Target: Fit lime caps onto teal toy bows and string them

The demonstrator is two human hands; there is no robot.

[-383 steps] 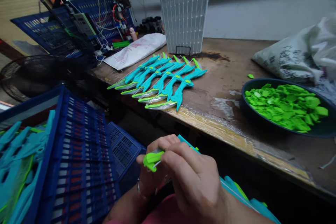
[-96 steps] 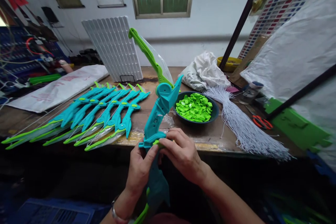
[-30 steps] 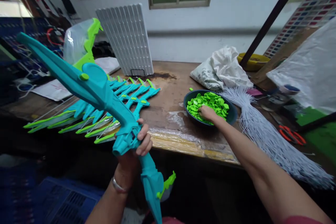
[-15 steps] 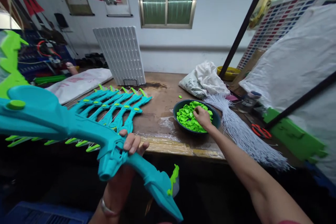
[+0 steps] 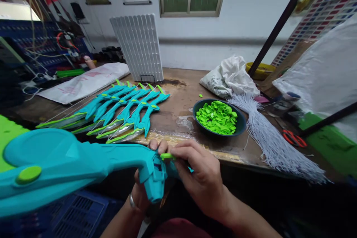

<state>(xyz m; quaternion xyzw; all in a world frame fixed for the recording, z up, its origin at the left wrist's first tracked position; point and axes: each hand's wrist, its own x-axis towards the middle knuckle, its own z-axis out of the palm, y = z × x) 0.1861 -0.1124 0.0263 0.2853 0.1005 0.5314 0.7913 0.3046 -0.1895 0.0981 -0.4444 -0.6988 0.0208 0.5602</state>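
Observation:
My left hand point(image 5: 142, 187) is wrapped round the middle of a turquoise toy bow point(image 5: 119, 156), whose large limb with a green round cap reaches to the left edge. Between the thumb and fingers of my right hand point(image 5: 202, 171) is a small bright green plastic piece point(image 5: 166, 156). It is right at the opening in the bow's middle section; whether it touches cannot be made out. Behind my hands stands a dark round bowl point(image 5: 242, 124) heaped with similar green pieces point(image 5: 217, 117).
Several strung turquoise bows point(image 5: 134, 104) lie in a row on the brown table point(image 5: 178, 100). A bundle of white strings point(image 5: 264, 139) hangs over the front edge near orange-handled scissors point(image 5: 294, 138). Farther back are a white sack point(image 5: 228, 76) and a ridged white panel point(image 5: 139, 46).
My right hand has left the bowl and come to the middle of the bow with a green piece. The bow has turned slightly and sits lower and more to the right.

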